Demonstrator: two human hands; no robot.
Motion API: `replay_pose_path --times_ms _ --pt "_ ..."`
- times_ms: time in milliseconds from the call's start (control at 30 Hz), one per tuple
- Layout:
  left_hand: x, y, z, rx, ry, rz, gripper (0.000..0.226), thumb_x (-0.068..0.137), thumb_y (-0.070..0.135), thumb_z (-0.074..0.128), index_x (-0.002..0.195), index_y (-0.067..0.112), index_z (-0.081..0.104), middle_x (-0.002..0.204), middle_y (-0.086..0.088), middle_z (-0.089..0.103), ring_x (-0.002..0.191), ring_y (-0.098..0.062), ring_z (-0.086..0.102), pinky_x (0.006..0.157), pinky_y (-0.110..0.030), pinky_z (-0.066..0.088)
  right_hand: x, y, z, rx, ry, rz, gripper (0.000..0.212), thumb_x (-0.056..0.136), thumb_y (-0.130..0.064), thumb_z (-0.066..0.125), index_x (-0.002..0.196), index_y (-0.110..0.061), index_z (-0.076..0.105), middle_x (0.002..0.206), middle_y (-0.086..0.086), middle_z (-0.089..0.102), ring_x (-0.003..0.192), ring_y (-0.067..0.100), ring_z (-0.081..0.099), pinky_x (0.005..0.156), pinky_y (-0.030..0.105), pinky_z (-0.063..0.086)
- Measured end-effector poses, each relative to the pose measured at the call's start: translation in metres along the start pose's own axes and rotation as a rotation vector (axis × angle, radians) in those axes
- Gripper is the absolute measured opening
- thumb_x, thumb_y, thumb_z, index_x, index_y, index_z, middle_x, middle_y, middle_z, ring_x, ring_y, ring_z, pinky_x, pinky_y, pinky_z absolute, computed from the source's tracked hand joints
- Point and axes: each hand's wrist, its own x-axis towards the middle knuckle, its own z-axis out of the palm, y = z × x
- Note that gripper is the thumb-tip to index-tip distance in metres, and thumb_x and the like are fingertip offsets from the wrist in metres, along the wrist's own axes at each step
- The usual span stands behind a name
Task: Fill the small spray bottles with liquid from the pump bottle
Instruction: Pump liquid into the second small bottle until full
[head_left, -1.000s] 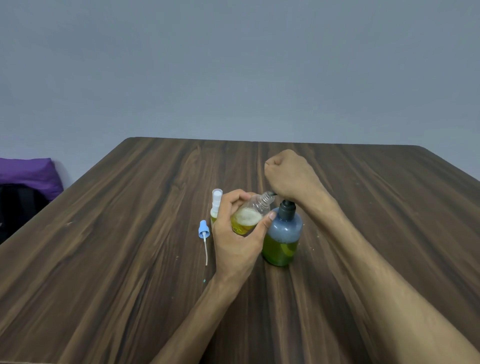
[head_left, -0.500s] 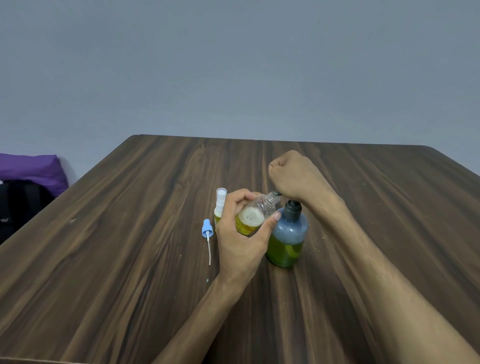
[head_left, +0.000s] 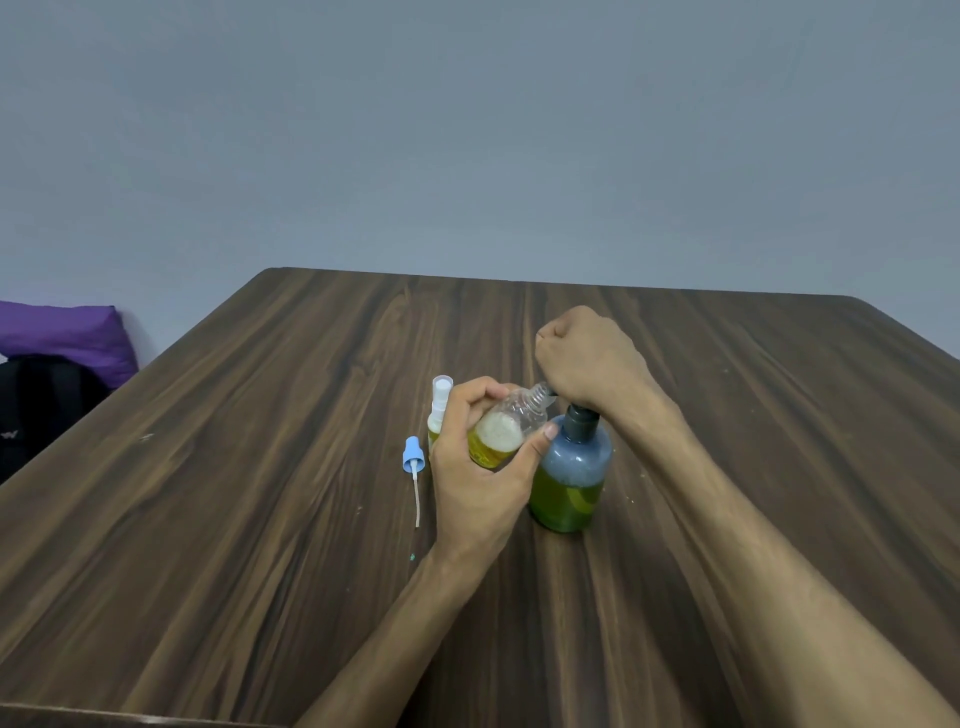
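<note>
A blue-tinted pump bottle holding green liquid stands upright near the table's middle. My right hand is a fist on top of its pump head, which it hides. My left hand grips a small clear spray bottle, tilted with its open neck up against the pump spout; yellow liquid and white foam fill its lower part. Just behind my left hand stands a second small spray bottle with its white sprayer on. A loose blue sprayer cap with its dip tube lies on the table to the left.
The dark wooden table stretches wide on all sides of the bottles. Off its left edge sit a black backpack and a purple cushion. A plain grey wall stands behind.
Both hands and the bottles keep their hold and pose. The camera view has shifted slightly, and the foam in the small bottle looks about the same.
</note>
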Motion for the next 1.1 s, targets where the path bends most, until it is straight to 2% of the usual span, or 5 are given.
replay_pose_path --times_ms 333,467,600,867,1100 --pt "0.0006 0.0015 0.0007 -0.015 0.009 0.003 0.05 0.08 -0.001 0.091 0.113 0.019 0.06 0.11 -0.003 0.075 0.106 -0.024 0.075 0.094 -0.031 0.059 0.0015 -0.0013 -0.0009 -0.002 0.055 -0.014 0.03 0.079 -0.009 0.042 0.051 -0.015 0.039 0.051 -0.006 0.044 0.054 0.022 0.042 0.057 0.031 0.034" --pt "0.001 -0.0012 0.0007 -0.002 0.007 0.004 0.048 0.08 0.005 0.09 0.114 0.02 0.06 0.111 -0.006 0.074 0.107 -0.028 0.074 0.095 -0.038 0.06 0.0 -0.0019 0.0022 -0.039 0.015 0.009 0.029 0.081 -0.01 0.042 0.052 -0.014 0.044 0.058 -0.002 0.055 0.058 0.024 0.046 0.06 0.032 0.037" --pt "0.0006 0.0004 0.0016 -0.009 0.008 0.013 0.047 0.08 0.008 0.089 0.113 0.022 0.06 0.112 -0.005 0.074 0.107 -0.027 0.074 0.095 -0.036 0.059 0.0007 0.0007 0.0009 0.011 0.058 -0.005 0.032 0.08 -0.009 0.043 0.049 -0.016 0.036 0.05 -0.006 0.041 0.053 0.021 0.039 0.056 0.032 0.035" --pt "0.001 0.0005 0.0017 0.002 -0.012 0.012 0.05 0.079 0.003 0.09 0.112 0.024 0.06 0.112 0.0 0.074 0.106 -0.021 0.074 0.093 -0.026 0.057 0.0033 -0.0014 -0.0027 0.003 0.04 0.003 0.034 0.079 -0.009 0.042 0.045 -0.015 0.041 0.05 -0.006 0.04 0.054 0.022 0.038 0.056 0.032 0.031" --pt "-0.0006 0.0006 0.002 -0.002 0.0 0.014 0.049 0.079 0.007 0.091 0.112 0.024 0.06 0.112 -0.004 0.074 0.105 -0.024 0.074 0.093 -0.03 0.058 -0.0034 0.0018 -0.0008 -0.034 0.031 0.047 0.038 0.086 -0.011 0.045 0.048 -0.016 0.043 0.059 -0.004 0.046 0.058 0.022 0.038 0.067 0.036 0.037"
